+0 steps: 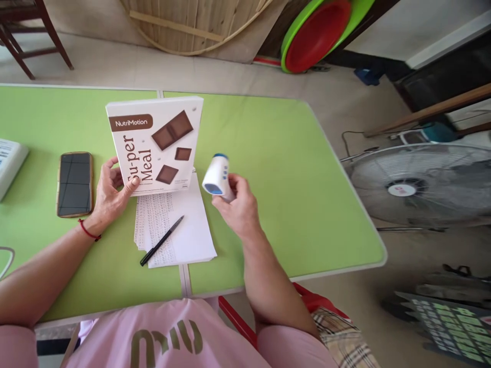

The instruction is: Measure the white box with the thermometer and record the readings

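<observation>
My left hand (pixel 111 193) grips the lower left corner of a white box (pixel 174 168) printed "NutriMotion Su-per Meal" with brown chocolate pieces. The box is tilted up above a stack of paper (pixel 195 230), hiding its upper part. Handwriting fills the left side of the sheets, and a black pen (pixel 162 240) lies across them. In my right hand (pixel 243 204) is a white and blue infrared thermometer (pixel 217 176), held by its handle just right of the box and apart from it. Fingers wrap around the handle, partly covering it.
A phone (pixel 74 184) in a case lies left of my left hand on the green table (pixel 299 179). At the far left edge sits a white box-like object (pixel 9 163). A large fan (pixel 406 186) stands beyond the table's right edge.
</observation>
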`<state>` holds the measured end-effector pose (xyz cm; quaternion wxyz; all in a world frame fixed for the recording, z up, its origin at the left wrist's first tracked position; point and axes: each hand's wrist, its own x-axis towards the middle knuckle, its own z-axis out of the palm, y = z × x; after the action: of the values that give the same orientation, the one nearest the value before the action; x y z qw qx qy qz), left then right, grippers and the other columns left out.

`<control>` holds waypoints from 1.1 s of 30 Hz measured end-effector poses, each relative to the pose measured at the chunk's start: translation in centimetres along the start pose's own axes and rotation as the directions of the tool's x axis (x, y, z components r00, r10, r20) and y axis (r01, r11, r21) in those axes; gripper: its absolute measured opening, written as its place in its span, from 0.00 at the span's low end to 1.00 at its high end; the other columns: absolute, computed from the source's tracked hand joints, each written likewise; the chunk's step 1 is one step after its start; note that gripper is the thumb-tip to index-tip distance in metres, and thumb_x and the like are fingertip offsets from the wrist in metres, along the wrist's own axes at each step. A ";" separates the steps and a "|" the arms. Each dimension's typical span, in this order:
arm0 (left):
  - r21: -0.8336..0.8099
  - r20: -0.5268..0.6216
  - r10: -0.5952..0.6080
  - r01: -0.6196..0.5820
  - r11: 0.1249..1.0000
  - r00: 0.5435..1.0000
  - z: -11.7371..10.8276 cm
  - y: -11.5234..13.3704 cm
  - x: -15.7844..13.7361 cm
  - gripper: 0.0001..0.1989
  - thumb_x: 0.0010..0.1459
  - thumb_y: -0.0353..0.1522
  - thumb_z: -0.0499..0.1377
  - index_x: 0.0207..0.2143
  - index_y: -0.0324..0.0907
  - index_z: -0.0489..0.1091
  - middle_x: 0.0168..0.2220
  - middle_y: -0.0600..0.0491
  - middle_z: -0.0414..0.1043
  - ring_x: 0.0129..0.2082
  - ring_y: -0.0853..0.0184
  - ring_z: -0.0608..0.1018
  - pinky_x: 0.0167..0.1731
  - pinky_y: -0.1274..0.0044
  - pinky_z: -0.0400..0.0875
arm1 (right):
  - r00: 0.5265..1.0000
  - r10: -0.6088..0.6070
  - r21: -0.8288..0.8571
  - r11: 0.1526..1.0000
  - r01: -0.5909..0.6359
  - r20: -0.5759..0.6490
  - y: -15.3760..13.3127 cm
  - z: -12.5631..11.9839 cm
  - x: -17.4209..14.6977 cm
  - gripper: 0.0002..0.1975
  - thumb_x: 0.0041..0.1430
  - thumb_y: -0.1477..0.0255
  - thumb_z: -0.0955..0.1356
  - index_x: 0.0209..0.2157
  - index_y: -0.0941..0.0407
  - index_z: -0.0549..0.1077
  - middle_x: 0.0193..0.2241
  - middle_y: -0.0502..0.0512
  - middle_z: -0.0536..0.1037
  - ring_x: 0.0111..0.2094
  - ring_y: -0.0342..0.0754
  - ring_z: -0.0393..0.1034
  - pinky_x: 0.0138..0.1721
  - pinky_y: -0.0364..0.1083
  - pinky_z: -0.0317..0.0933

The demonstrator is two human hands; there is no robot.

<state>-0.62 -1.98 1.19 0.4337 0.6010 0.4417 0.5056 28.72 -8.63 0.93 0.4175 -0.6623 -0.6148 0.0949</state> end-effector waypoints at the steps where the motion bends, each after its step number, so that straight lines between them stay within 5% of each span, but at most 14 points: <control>1: -0.001 -0.008 -0.004 0.004 1.000 1.000 0.0 -0.1 0.0 0.37 0.51 0.49 0.68 0.56 0.43 0.58 0.47 0.42 0.75 0.43 0.56 0.80 0.42 0.65 0.79 | 0.999 0.014 0.170 0.985 -0.006 -0.048 -0.8 0.0 -0.4 0.19 0.49 0.67 0.71 0.44 0.54 0.69 0.36 0.56 0.77 0.31 0.50 0.71 0.28 0.48 0.69; 3: -0.004 -0.017 -0.010 0.010 1.000 1.000 0.1 -0.1 0.0 0.37 0.50 0.49 0.69 0.55 0.43 0.59 0.46 0.43 0.75 0.43 0.57 0.80 0.41 0.66 0.80 | 1.000 0.016 0.495 0.869 -0.010 -0.008 -2.7 0.1 -1.5 0.14 0.51 0.66 0.71 0.39 0.53 0.69 0.29 0.51 0.75 0.26 0.46 0.70 0.25 0.45 0.68; 5: 0.003 -0.020 -0.001 0.001 1.000 1.000 0.2 0.0 -0.1 0.37 0.50 0.49 0.69 0.56 0.43 0.60 0.46 0.43 0.75 0.42 0.58 0.80 0.41 0.67 0.79 | 0.984 -0.006 0.687 0.717 -0.119 0.177 -4.5 0.5 -2.6 0.11 0.51 0.66 0.70 0.36 0.54 0.70 0.26 0.50 0.74 0.25 0.45 0.69 0.22 0.45 0.67; 9: 0.036 -0.013 0.046 -0.046 0.998 0.999 0.3 0.2 -0.4 0.36 0.52 0.47 0.69 0.57 0.43 0.61 0.46 0.45 0.75 0.42 0.59 0.80 0.42 0.67 0.78 | 0.886 0.008 0.725 0.573 -0.383 0.463 -6.3 1.6 -3.9 0.10 0.47 0.70 0.72 0.32 0.56 0.70 0.24 0.48 0.72 0.21 0.42 0.67 0.22 0.44 0.65; 14: 0.070 0.076 0.073 -0.078 0.994 0.994 0.3 -0.2 -0.5 0.36 0.55 0.47 0.67 0.61 0.44 0.60 0.47 0.45 0.74 0.42 0.60 0.79 0.40 0.70 0.77 | 0.824 0.062 0.712 0.469 -0.522 0.563 -6.4 2.2 -3.7 0.12 0.48 0.68 0.73 0.33 0.56 0.70 0.25 0.48 0.73 0.23 0.42 0.69 0.25 0.44 0.66; 33: 0.071 0.147 0.096 -0.107 0.992 0.984 0.0 -0.8 -0.2 0.41 0.52 0.48 0.68 0.63 0.46 0.57 0.51 0.45 0.72 0.46 0.59 0.78 0.42 0.69 0.76 | 0.776 0.114 0.658 0.462 -0.594 0.620 -7.0 2.5 -3.8 0.20 0.44 0.58 0.77 0.32 0.56 0.72 0.28 0.50 0.73 0.28 0.43 0.68 0.29 0.45 0.66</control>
<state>-0.67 -2.00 0.36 0.4141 0.6740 0.3976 0.4649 21.12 -11.64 2.59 0.4755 -0.4531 -0.4199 0.6263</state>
